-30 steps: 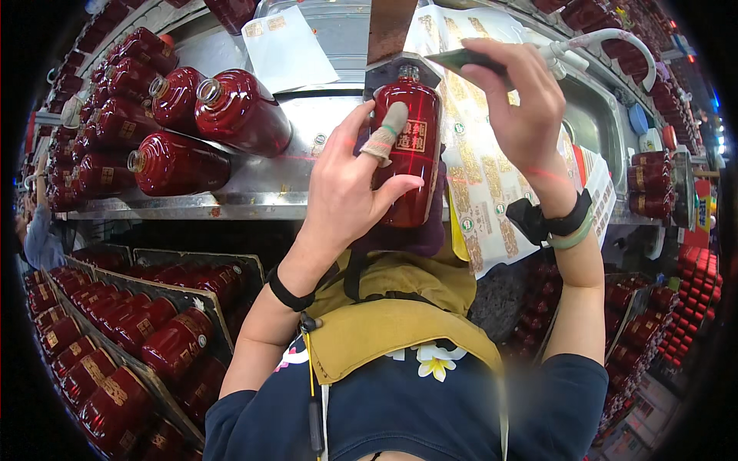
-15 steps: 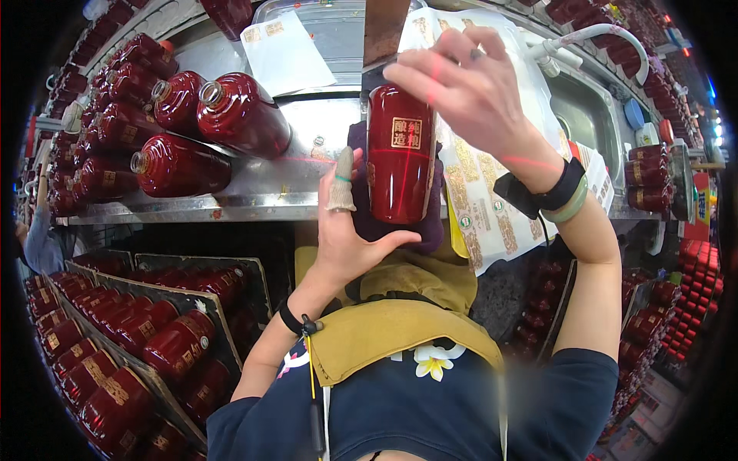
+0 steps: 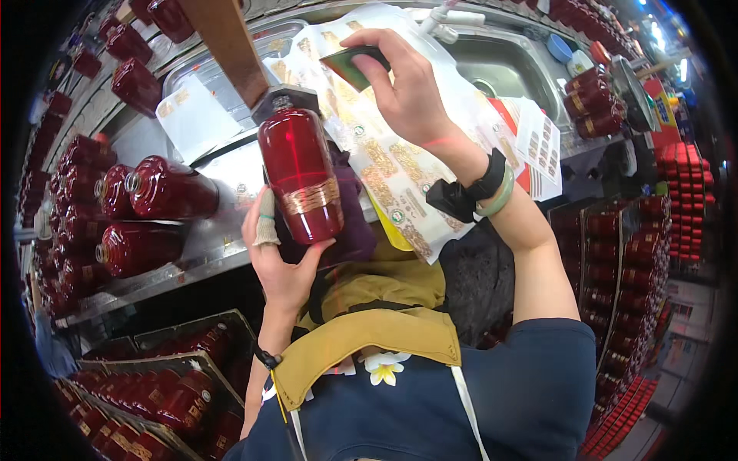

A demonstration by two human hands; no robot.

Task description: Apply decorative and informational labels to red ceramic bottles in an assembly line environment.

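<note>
A dark red glass bottle (image 3: 300, 169) with a gold label band lies with its base toward me and its neck at a dark angular stop (image 3: 304, 100). My left hand (image 3: 280, 269) cradles its base, thumb against the bottom edge and index finger along the left side; that finger wears a pale cloth finger cot (image 3: 266, 219). Above the label sheets, my right hand (image 3: 411, 96) pinches a thin, flat, dark green scraper-like piece (image 3: 354, 73), clear of the bottle. A purple cloth (image 3: 354, 215) lies under and beside the bottle.
White sheets of gold labels (image 3: 384, 157) cover the bench right of the bottle, before a metal sink (image 3: 500, 73) and tap (image 3: 442, 27). Several red bottles (image 3: 169, 188) lie to the left. A wooden bar (image 3: 223, 46) rises beyond the stop. Bottle crates (image 3: 200, 369) stand below.
The view has swung round. The bottle has turned, so a gold band shows instead of the square label. My right hand has drawn away rightward from the bottle, and my left thumb has closed onto its base.
</note>
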